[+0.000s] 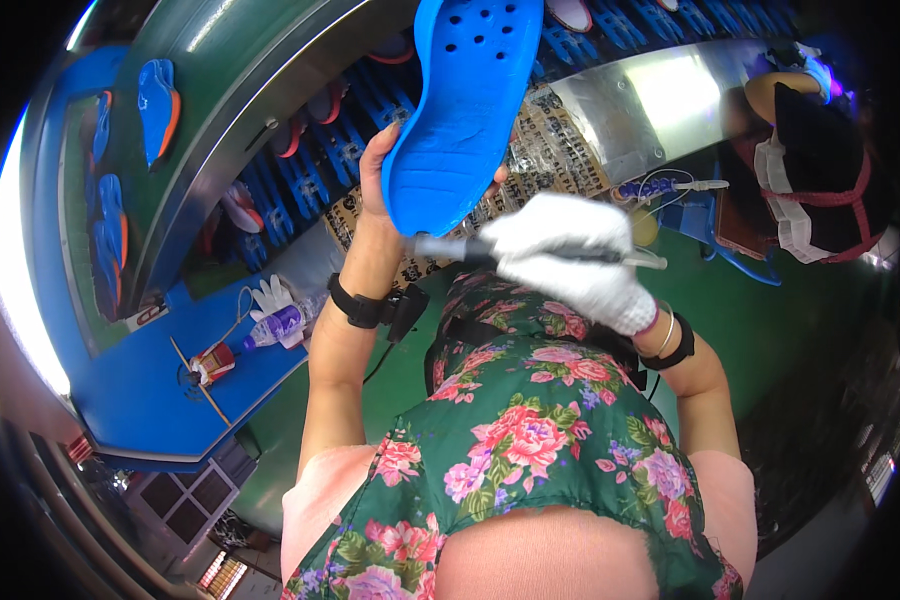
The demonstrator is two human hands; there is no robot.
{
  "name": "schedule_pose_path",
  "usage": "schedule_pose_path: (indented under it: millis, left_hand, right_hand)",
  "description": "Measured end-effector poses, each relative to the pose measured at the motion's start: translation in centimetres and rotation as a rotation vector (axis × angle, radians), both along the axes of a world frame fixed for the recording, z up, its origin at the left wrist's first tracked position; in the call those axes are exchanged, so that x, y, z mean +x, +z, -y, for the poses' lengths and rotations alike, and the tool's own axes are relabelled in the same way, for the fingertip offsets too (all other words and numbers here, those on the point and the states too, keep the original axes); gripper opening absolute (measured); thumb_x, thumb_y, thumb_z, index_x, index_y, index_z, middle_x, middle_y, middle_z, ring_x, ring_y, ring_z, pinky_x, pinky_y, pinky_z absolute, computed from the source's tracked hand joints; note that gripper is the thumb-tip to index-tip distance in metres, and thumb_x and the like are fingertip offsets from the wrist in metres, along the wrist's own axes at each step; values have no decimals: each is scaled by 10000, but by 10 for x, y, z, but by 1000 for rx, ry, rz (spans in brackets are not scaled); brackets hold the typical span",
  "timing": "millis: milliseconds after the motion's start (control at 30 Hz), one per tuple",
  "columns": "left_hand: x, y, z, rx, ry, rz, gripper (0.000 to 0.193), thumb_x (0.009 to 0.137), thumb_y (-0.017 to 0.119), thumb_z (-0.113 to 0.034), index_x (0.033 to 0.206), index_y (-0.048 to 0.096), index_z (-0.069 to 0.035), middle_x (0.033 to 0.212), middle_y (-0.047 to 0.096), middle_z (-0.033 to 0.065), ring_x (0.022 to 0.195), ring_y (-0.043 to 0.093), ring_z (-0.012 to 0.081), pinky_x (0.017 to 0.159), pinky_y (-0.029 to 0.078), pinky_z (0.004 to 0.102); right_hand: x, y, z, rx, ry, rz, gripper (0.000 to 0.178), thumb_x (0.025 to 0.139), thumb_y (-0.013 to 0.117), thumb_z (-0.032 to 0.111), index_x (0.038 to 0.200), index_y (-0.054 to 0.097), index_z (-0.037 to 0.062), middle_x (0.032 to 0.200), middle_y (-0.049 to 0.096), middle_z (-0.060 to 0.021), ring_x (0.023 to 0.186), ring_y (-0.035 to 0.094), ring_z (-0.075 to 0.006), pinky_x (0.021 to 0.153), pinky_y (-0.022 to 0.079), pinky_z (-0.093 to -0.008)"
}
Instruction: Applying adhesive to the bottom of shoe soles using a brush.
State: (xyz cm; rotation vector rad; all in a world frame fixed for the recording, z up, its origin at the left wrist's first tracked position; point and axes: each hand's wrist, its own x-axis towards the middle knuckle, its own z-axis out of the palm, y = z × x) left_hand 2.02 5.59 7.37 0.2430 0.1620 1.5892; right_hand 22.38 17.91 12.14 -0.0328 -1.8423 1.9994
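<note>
Your bare left hand is clamped on a perforated blue foam shoe sole, held upright. Your white-gloved right hand is closed around a thin grey tool, its tip touching the sole's near end.

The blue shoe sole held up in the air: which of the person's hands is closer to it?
Left. The bare left hand grips the blue sole by its lower edge. The white-gloved right hand sits just below it, holding a slim tool whose tip meets the sole's heel.
</note>
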Motion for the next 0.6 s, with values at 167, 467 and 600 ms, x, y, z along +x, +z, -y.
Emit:
schedule_pose_path:
  millis: [167,467,600]
  left_hand:
    - [17,-2,14,-136,110,104,895,950,443,-651,1565,255,-28,1472,432,306,1230,545,521,966,529,587]
    - [32,14,39,-172,359,30,972,914,502,-706,1585,210,-66,1501,377,322,1298,502,481,988,510,603]
    - [0,39,62,49,425,-202,1248,723,769,-698,1598,135,-76,1545,286,328,1277,506,498,984,509,591]
  right_hand:
    - [-25,25,-43,514,-336,-61,201,782,780,-13,977,770,36,991,754,-115,895,725,-217,804,573,-323]
    - [-28,33,-28,265,-158,-88,148,772,773,-9,919,757,2,960,757,-134,868,705,-222,791,555,-339]
    - [-3,19,-43,-415,-251,38,191,798,704,-42,988,730,-50,1032,742,-172,791,664,-155,732,525,-268]
